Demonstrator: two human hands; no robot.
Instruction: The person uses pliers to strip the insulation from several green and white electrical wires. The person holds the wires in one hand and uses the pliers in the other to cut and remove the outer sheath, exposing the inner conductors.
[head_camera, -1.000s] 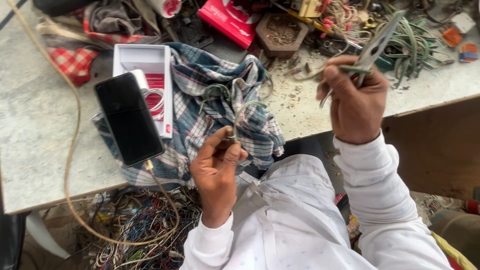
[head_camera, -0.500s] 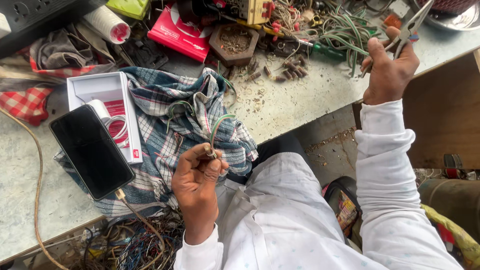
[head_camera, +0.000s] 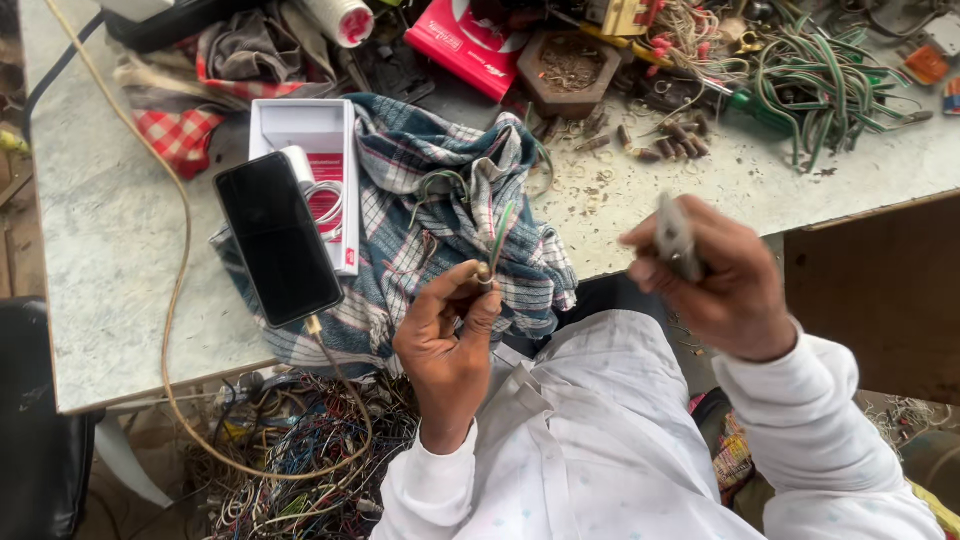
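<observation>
Grip: left hand (head_camera: 447, 335) pinches wire (head_camera: 497, 238) upright.

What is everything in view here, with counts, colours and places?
wire: one, green, pinched by left fingers
pliers: one, grey metal, blurred, in right hand
phone: one, black, on cloth and box edge, cable plugged in
box: one, white, open, left of cloth
cloth: one, blue-white check, table middle
dish: one, brown, hexagonal, table top
green wires: a bundle, top right
wire heap: many colours, on floor under table
table: one, pale grey
left hand: holds wire
right hand: holds pliers
</observation>
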